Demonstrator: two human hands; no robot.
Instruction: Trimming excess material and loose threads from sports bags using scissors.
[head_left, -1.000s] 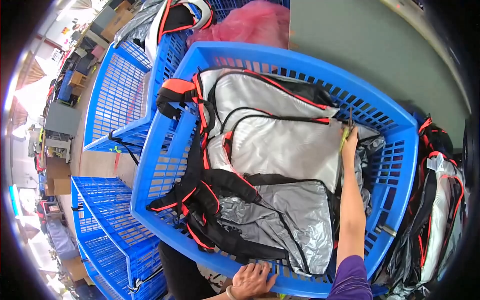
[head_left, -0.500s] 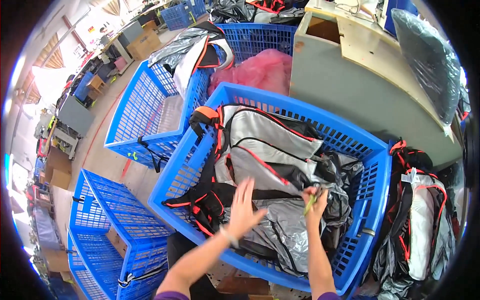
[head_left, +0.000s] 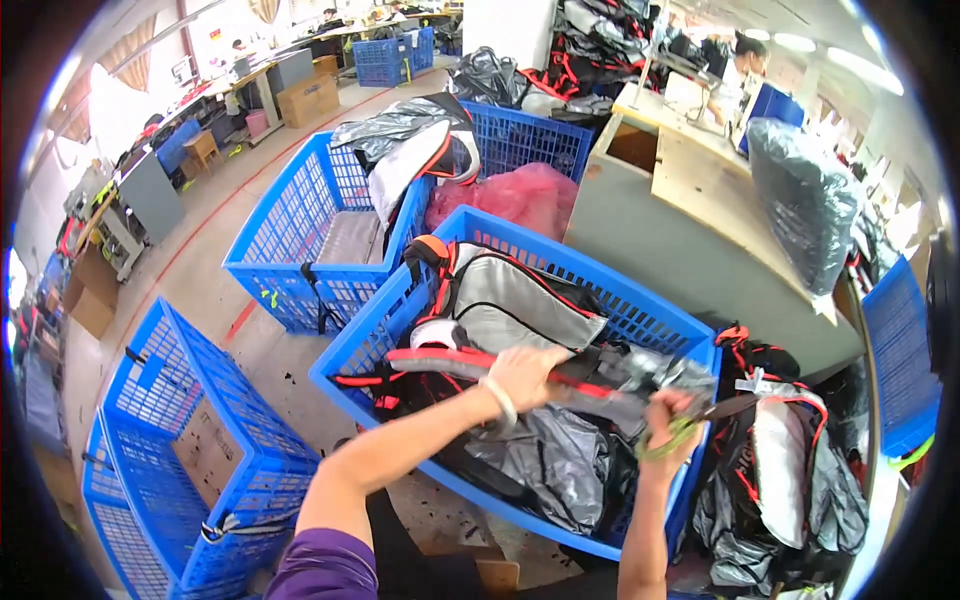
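A large blue plastic crate (head_left: 640,258) in front of me holds silver-grey and black bags with red-orange trim. My left hand (head_left: 528,380), a pale band at its wrist, is closed on a grey, red-edged bag (head_left: 440,358) lifted across the crate's middle. My right hand (head_left: 668,425) is closed at the crate's right side, around a small yellow-green-handled tool (head_left: 672,440) whose kind is blurred. A dark strip (head_left: 732,405) runs out to the right from that hand; whether it is held cannot be told. Another silver bag (head_left: 530,298) lies at the crate's far side.
Blue crates stand at left (head_left: 265,470) and far left (head_left: 290,200); the farther one carries silver fabric. Pink netting (head_left: 520,200) lies behind. A grey-sided workbench (head_left: 640,220) borders the far right, with a plastic-wrapped bundle (head_left: 800,200) by it. Silver-black bags (head_left: 780,470) hang at right. Another person (head_left: 735,85) is beyond.
My left hand, open before, has moved right and closed on the red-edged bag, which is now raised. My right hand has shifted slightly right and down. The head view has tilted up.
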